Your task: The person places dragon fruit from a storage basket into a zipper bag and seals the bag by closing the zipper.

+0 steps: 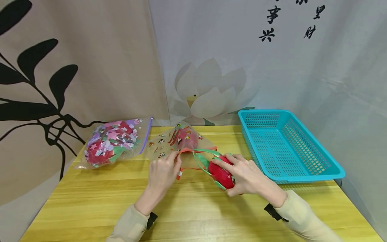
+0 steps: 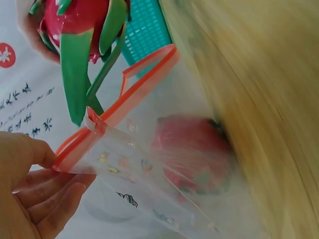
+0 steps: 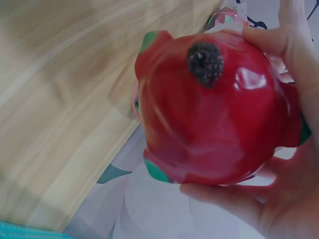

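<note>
My right hand [image 1: 246, 173] grips a red dragon fruit [image 1: 221, 173] with long green leaf tips, held over the table at the mouth of a clear zip bag. In the right wrist view the fruit's dark stem end [image 3: 205, 63] faces the camera, thumb and fingers curled round its sides. The left hand [image 1: 163, 171] pinches the orange zip edge [image 2: 79, 144] of the printed bag [image 1: 161, 144], whose mouth gapes toward the fruit. Inside that bag lies another dragon fruit [image 2: 192, 149], seen through the plastic. The leaf tips overlap the bag's opening in the head view.
A second zip bag [image 1: 113, 141] with a purple seal, full of red and green fruit, lies at the back left. At the back right stands a blue plastic basket [image 1: 290, 178] with perforated walls. A printed curtain [image 1: 121, 60] hangs behind the wooden table [image 1: 193, 215].
</note>
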Demonstrator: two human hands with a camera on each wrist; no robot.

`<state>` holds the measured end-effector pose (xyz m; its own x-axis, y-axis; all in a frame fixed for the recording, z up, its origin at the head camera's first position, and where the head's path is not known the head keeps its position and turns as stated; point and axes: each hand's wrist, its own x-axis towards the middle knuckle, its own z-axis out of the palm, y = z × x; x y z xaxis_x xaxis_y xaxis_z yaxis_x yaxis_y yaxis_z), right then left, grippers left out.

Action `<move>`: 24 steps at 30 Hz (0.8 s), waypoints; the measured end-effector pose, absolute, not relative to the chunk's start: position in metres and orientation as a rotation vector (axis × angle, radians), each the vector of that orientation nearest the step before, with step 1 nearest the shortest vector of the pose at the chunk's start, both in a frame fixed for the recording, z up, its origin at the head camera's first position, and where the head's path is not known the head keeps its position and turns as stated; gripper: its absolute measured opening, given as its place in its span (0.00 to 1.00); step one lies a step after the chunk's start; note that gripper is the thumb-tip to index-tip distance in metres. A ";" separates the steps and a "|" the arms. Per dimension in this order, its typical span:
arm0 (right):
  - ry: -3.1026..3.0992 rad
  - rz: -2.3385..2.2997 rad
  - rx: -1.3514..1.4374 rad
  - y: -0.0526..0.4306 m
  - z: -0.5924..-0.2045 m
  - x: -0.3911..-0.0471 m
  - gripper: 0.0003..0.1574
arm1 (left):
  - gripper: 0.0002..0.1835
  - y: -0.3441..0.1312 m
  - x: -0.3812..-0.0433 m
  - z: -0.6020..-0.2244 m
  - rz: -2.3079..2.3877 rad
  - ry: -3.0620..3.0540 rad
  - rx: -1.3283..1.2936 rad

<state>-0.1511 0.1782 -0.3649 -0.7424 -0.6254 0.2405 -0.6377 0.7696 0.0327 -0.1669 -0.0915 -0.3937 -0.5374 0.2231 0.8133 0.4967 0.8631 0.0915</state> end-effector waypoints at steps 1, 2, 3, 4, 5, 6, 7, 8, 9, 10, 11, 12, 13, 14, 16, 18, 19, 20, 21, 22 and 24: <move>-2.730 0.073 0.994 0.177 -0.366 -0.151 0.58 | 0.03 -0.092 -0.167 -0.393 -0.396 -2.149 -0.516; -2.724 0.067 1.000 0.177 -0.366 -0.151 0.58 | 0.03 -0.092 -0.167 -0.393 -0.400 -2.150 -0.511; -2.716 0.064 1.007 0.176 -0.367 -0.152 0.58 | 0.03 -0.093 -0.167 -0.393 -0.403 -2.150 -0.505; -2.705 0.063 1.013 0.176 -0.368 -0.152 0.58 | 0.03 -0.093 -0.167 -0.392 -0.410 -2.152 -0.499; -2.690 0.060 1.022 0.176 -0.368 -0.152 0.59 | 0.03 -0.094 -0.167 -0.392 -0.412 -2.155 -0.492; -2.673 0.061 1.032 0.177 -0.369 -0.152 0.59 | 0.04 -0.095 -0.167 -0.392 -0.413 -2.156 -0.483; -2.658 0.061 1.042 0.177 -0.369 -0.152 0.59 | 0.04 -0.095 -0.167 -0.392 -0.414 -2.158 -0.475; -2.641 0.060 1.054 0.177 -0.369 -0.152 0.59 | 0.04 -0.096 -0.167 -0.392 -0.415 -2.161 -0.466; -2.633 0.061 1.061 0.177 -0.369 -0.152 0.59 | 0.04 -0.097 -0.168 -0.392 -0.413 -2.164 -0.458; -2.628 0.059 1.067 0.178 -0.369 -0.151 0.59 | 0.04 -0.097 -0.168 -0.392 -0.413 -2.166 -0.451; -2.624 0.056 1.073 0.178 -0.369 -0.151 0.59 | 0.04 -0.097 -0.168 -0.392 -0.411 -2.168 -0.443; -2.625 0.055 1.076 0.179 -0.368 -0.150 0.59 | 0.04 -0.098 -0.168 -0.391 -0.413 -2.170 -0.438; -2.629 0.053 1.079 0.179 -0.368 -0.150 0.59 | 0.04 -0.098 -0.168 -0.391 -0.414 -2.173 -0.433; -2.631 0.053 1.083 0.179 -0.368 -0.149 0.59 | 0.04 -0.098 -0.168 -0.391 -0.416 -2.175 -0.428; -2.644 0.050 1.093 0.179 -0.367 -0.148 0.59 | 0.04 -0.098 -0.168 -0.391 -0.417 -2.176 -0.418; -2.657 0.053 1.100 0.178 -0.367 -0.147 0.60 | 0.04 -0.098 -0.168 -0.391 -0.421 -2.180 -0.418; -2.663 0.058 1.101 0.177 -0.368 -0.146 0.60 | 0.04 -0.098 -0.168 -0.391 -0.421 -2.182 -0.419; -2.669 0.063 1.101 0.175 -0.368 -0.146 0.60 | 0.04 -0.098 -0.168 -0.391 -0.422 -2.182 -0.422; -2.676 0.067 1.097 0.174 -0.369 -0.147 0.60 | 0.04 -0.098 -0.167 -0.391 -0.421 -2.183 -0.426; -2.682 0.081 1.091 0.172 -0.370 -0.147 0.60 | 0.04 -0.097 -0.167 -0.391 -0.419 -2.184 -0.430; -2.695 0.107 1.077 0.169 -0.372 -0.149 0.59 | 0.03 -0.097 -0.167 -0.392 -0.412 -2.184 -0.442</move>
